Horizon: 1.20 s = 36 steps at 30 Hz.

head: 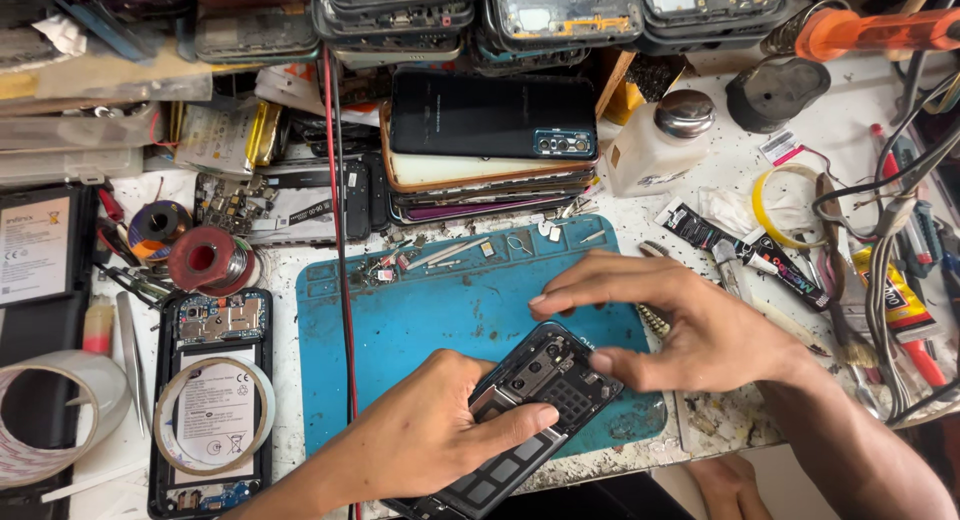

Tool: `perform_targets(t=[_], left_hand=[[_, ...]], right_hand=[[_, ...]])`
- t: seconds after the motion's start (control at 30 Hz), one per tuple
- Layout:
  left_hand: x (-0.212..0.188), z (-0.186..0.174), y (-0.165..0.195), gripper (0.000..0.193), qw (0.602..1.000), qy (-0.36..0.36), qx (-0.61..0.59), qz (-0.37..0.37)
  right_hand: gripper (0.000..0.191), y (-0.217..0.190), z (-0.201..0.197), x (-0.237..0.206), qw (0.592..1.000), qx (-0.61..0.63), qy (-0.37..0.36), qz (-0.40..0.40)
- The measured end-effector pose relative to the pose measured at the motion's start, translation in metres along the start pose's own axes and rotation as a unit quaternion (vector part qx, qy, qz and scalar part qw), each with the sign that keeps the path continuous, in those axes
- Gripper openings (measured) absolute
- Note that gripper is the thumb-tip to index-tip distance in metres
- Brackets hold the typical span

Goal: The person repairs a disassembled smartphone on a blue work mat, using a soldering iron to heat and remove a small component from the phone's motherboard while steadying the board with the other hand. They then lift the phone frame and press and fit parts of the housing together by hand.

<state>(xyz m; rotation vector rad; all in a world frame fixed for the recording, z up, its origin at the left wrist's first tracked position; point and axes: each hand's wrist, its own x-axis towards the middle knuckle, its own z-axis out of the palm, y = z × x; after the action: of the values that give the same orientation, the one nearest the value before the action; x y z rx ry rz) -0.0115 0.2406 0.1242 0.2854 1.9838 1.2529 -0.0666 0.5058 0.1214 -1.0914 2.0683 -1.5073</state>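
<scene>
My left hand (435, 430) grips an opened phone (540, 385) with its back cover off, lying tilted across the front edge of a blue work mat (420, 310). The thumb presses on the phone's middle. My right hand (680, 320) hovers over the phone's top end, thumb touching its upper right corner, fingers stretched left above the mat. The phone's lower end sticks out past the table edge.
Another opened phone (212, 400) with a tape ring on it lies at the left. A stack of phones (490, 145) sits behind the mat. A white solvent bottle (660, 140), glue tubes (750, 250), solder spools (205, 260), tweezers (128, 330) and cables (340, 230) crowd the bench.
</scene>
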Motion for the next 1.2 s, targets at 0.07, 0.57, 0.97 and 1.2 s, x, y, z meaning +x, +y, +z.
perform_targets(t=[0.07, 0.57, 0.97, 1.2], left_hand=[[0.0, -0.001, 0.0, 0.047, 1.0, -0.004, 0.005, 0.006], [0.001, 0.003, 0.0, 0.043, 1.0, -0.008, 0.025, -0.012], [0.001, 0.006, -0.005, 0.043, 0.999, -0.031, -0.025, 0.017], [-0.002, 0.007, -0.002, 0.041, 0.998, -0.012, -0.024, 0.065]], right_hand=[[0.051, 0.0, 0.0, 0.002, 1.0, 0.0, -0.002, -0.015], [0.036, 0.002, 0.008, 0.002, 0.997, -0.03, 0.059, -0.034], [0.04, -0.002, 0.005, -0.001, 0.998, -0.034, 0.036, -0.037], [0.049, -0.008, 0.003, 0.001, 0.998, -0.018, -0.02, -0.063]])
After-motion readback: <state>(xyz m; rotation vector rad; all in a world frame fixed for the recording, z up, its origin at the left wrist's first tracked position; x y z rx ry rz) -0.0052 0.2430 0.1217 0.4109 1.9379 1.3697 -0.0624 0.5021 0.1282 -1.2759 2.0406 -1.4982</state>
